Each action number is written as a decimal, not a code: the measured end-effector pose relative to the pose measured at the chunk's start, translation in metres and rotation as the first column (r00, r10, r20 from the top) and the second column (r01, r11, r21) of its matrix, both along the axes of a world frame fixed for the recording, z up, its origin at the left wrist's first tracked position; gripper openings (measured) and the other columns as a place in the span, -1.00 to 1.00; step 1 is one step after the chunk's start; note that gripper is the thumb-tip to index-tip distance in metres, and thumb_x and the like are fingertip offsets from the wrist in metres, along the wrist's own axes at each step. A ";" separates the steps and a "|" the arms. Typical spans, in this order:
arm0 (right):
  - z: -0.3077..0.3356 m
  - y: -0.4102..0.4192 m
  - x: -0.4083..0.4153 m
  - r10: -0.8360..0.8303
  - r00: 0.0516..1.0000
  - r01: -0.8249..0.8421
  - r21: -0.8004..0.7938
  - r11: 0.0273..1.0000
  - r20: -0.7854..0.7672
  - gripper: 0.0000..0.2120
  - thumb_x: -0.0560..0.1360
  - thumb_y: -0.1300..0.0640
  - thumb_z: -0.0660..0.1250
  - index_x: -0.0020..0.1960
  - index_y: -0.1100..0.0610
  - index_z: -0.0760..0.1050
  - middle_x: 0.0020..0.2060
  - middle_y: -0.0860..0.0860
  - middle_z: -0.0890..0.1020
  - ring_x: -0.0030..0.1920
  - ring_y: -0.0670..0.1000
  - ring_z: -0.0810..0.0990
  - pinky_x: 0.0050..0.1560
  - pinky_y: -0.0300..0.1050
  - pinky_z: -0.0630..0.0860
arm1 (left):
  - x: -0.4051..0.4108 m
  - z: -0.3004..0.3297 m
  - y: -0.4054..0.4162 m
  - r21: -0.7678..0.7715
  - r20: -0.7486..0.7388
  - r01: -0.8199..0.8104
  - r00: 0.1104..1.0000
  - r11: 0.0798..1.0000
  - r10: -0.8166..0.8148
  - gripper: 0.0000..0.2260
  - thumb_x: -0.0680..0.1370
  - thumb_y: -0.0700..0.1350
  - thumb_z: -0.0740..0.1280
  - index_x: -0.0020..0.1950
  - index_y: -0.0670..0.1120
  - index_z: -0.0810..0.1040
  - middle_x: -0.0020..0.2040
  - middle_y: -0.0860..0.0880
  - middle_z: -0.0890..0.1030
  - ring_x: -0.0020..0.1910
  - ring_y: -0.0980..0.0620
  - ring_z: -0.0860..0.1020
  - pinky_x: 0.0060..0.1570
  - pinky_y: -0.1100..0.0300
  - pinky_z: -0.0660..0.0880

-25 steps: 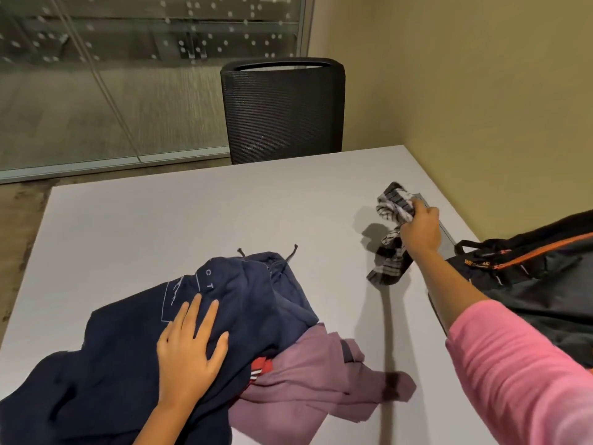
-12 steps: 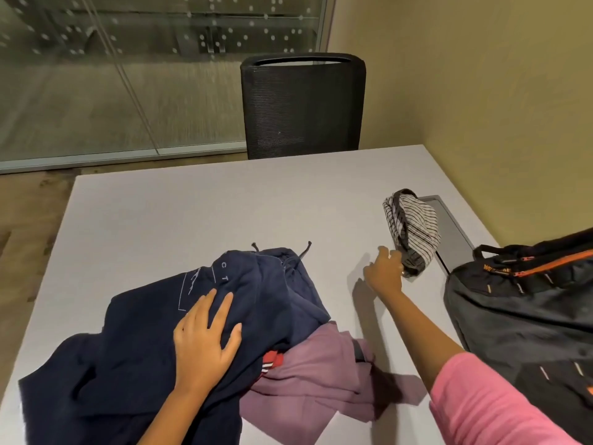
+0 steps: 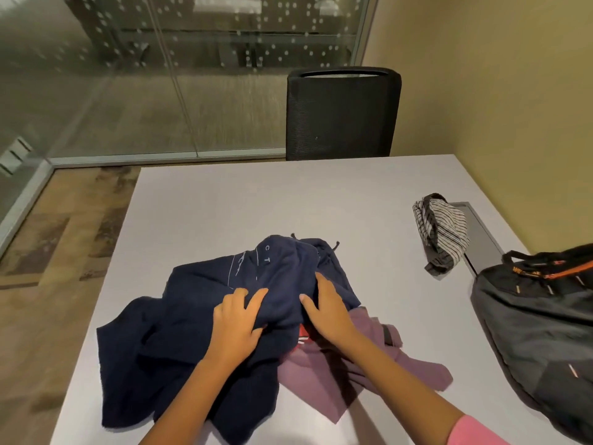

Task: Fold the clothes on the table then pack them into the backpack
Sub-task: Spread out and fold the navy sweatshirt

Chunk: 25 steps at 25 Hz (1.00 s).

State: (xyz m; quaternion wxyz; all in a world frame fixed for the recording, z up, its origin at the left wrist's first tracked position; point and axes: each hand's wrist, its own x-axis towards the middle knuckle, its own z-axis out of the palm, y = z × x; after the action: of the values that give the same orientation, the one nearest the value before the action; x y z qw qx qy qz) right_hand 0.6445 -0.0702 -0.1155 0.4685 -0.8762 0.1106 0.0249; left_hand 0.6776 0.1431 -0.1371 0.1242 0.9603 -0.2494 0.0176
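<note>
Both hands are on the navy hoodie [image 3: 192,342], which lies crumpled on the near half of the grey desk [image 3: 256,207]. The left hand [image 3: 236,326] rests on top of it, fingers [image 3: 256,298] bent and bunching a ridge of the cloth between fingers and thumb. The right hand [image 3: 327,309] lies against the right side of the same ridge, fingers straight and close together, thumb spread toward the left hand; it presses rather than grips. A pink sleeve [image 3: 475,433] covers the right upper arm at the bottom edge.

Under the hoodie's right edge lies a mauve garment [image 3: 369,374], unfolded, with a patch of red and white print [image 3: 303,337] showing at the overlap.

A striped garment [image 3: 442,232] sits bundled near the desk's right side, well apart from the pile, partly on a grey cable hatch [image 3: 484,239]. The dark backpack [image 3: 539,332], with orange zip trim, lies at the right edge of the desk.

A black mesh chair [image 3: 341,114] stands at the far side, with a glass partition [image 3: 160,75] beyond.
</note>
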 end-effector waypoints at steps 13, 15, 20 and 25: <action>-0.050 0.001 -0.097 -0.058 0.887 -0.306 -0.677 0.669 -0.458 0.07 -0.17 -0.34 0.60 0.21 0.15 0.43 -0.09 0.11 0.64 -0.14 0.18 0.63 -0.13 0.25 0.49 | 0.025 0.080 0.061 -0.613 -0.312 -0.443 0.896 0.654 0.315 -0.80 0.58 -0.11 0.28 0.20 -0.07 0.50 0.07 0.00 0.45 0.04 0.07 0.40 0.03 0.14 0.35; -0.044 0.011 -0.096 -0.043 0.916 -0.260 -0.672 0.693 -0.399 0.08 -0.19 -0.30 0.62 0.22 0.12 0.38 -0.14 0.10 0.62 -0.22 0.17 0.62 -0.26 0.20 0.51 | 0.023 0.074 0.071 -0.650 -0.434 -0.536 0.843 0.538 0.317 -0.82 0.60 -0.08 0.26 0.20 0.01 0.48 0.10 0.00 0.50 0.06 0.02 0.45 0.06 0.08 0.42; -0.021 0.053 -0.072 0.279 0.914 -0.405 -0.632 0.660 -0.295 0.08 0.36 -0.10 0.48 0.44 -0.39 -0.35 0.52 0.18 0.02 0.45 0.34 0.16 0.16 0.24 0.48 | 0.025 0.056 0.086 -0.585 -0.768 -0.793 0.609 0.167 0.200 -0.84 0.62 -0.03 0.25 0.16 -0.02 0.50 0.07 -0.07 0.57 0.10 -0.11 0.55 0.07 -0.02 0.51; -0.037 0.085 -0.048 0.240 0.851 -0.502 -0.587 0.635 -0.467 -0.04 0.51 0.03 0.37 0.34 -0.50 -0.39 0.54 0.18 -0.16 0.48 0.41 -0.01 0.23 0.38 0.37 | 0.027 0.043 0.103 -0.510 -0.806 -0.832 0.551 0.220 0.215 -0.82 0.63 -0.01 0.22 0.19 -0.02 0.48 0.07 -0.05 0.55 0.10 -0.12 0.53 0.08 -0.05 0.50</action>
State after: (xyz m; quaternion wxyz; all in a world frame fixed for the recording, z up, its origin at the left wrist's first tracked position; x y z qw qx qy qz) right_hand 0.5962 0.0147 -0.1526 0.0645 -0.9704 0.0066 0.2327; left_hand 0.7043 0.2458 -0.0945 0.6461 0.7241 0.2163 -0.1073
